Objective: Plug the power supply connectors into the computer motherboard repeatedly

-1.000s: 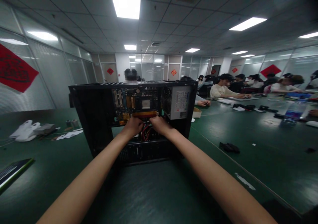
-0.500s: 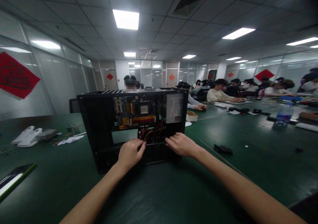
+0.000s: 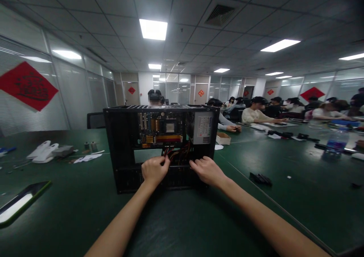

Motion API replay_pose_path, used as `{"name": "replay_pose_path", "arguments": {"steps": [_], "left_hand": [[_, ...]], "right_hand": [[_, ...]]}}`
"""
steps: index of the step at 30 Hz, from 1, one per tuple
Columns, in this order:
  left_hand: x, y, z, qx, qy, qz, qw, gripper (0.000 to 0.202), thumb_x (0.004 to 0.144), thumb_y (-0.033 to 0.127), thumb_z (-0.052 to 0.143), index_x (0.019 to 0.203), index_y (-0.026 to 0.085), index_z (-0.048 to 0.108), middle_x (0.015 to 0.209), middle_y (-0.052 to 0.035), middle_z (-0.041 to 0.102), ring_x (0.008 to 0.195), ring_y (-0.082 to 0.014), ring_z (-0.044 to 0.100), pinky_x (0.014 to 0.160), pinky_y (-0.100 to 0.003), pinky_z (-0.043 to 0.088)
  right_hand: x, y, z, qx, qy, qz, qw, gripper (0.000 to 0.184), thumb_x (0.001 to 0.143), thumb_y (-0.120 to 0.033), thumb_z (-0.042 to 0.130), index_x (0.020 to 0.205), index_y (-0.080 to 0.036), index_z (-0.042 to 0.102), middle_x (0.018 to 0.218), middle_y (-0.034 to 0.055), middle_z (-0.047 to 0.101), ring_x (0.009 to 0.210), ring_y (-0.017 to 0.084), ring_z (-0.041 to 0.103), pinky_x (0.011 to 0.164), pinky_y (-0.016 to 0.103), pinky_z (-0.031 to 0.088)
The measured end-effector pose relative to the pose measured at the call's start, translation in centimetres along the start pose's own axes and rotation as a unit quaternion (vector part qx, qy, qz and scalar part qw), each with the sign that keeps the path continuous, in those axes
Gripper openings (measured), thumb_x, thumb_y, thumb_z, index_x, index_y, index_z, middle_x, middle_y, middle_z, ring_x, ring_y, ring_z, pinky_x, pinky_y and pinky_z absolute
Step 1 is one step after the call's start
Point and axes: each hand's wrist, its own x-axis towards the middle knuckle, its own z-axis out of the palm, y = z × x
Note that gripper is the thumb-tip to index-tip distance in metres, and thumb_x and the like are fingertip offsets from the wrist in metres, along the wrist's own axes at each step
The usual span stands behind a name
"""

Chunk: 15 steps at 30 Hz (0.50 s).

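Note:
An open black computer case (image 3: 122,143) stands on the green table (image 3: 182,219), its motherboard (image 3: 160,128) and grey power supply (image 3: 203,127) facing me. A bundle of red and yellow cables (image 3: 178,154) hangs below the board. My left hand (image 3: 153,169) is at the case's lower edge, fingers curled and pinched at the cable bundle. My right hand (image 3: 207,169) rests on the lower edge to the right, fingers bent down over the frame.
White items (image 3: 42,152) and small parts lie at the far left. A flat dark device with a green edge (image 3: 19,205) sits near left. A black object (image 3: 260,178) lies to the right. Several people sit at the table (image 3: 284,112) beyond, with a water bottle (image 3: 337,141).
Both hands came down from the yellow-red slot on the motherboard to the case's lower edge. The view shifted slightly, so the case sits further right.

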Motion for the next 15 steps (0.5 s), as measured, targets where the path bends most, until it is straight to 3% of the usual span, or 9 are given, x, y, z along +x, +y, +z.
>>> {"name": "replay_pose_path", "arguments": {"steps": [7,15], "left_hand": [[2.8,-1.6,0.1,-0.011,-0.001,-0.107,0.994,0.055,0.093,0.057,0.035,0.079,0.025,0.078,0.079,-0.0120,0.076,0.071,-0.0264,0.067,0.054,-0.030,0.028],[6.0,-6.1,1.2,-0.091,0.004,-0.149,0.985,0.052,0.089,0.054,0.040,0.064,0.023,0.074,0.066,-0.0098,0.071,0.065,-0.0230,0.062,0.054,-0.029,0.029]], "right_hand": [[1.7,-2.1,-0.4,-0.015,-0.012,0.033,0.999,0.030,0.098,-0.016,0.037,0.118,-0.011,0.059,0.082,0.0100,0.067,0.072,0.023,0.063,0.070,0.038,0.040],[5.2,-6.7,-2.2,0.001,-0.038,0.062,0.997,0.042,0.088,-0.009,0.037,0.121,-0.006,0.064,0.083,0.0187,0.071,0.070,0.026,0.066,0.069,0.040,0.053]]}}
